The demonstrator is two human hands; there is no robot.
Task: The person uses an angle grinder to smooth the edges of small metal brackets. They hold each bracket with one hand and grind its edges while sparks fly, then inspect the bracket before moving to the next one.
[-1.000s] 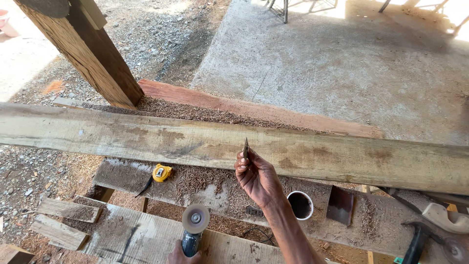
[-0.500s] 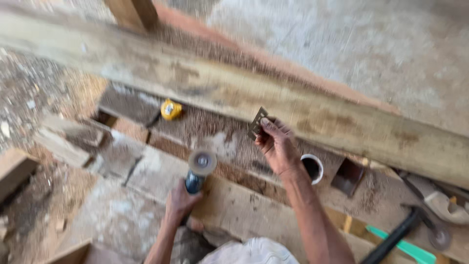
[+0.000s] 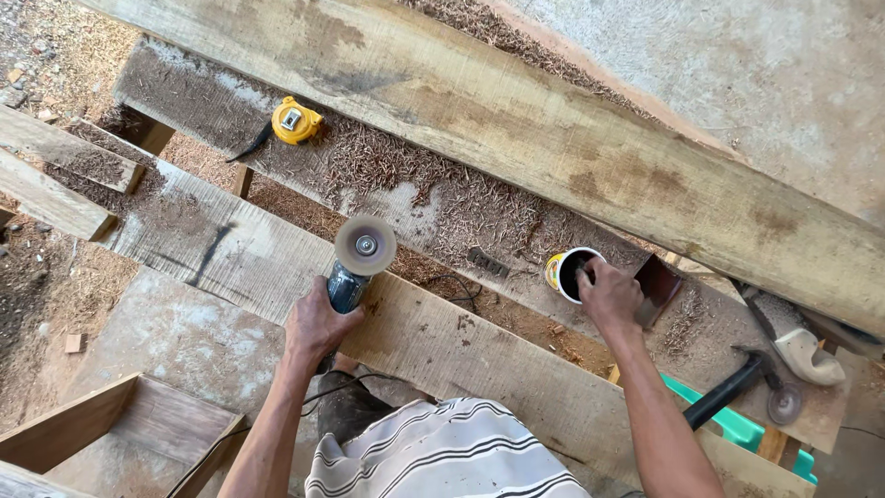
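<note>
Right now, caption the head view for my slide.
Left hand holds an angle grinder over a plank; right hand reaches into a small can.

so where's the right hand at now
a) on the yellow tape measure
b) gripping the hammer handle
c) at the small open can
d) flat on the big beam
c: the right hand has its fingers at the rim of the small open can, while the left hand holds the angle grinder.
</note>
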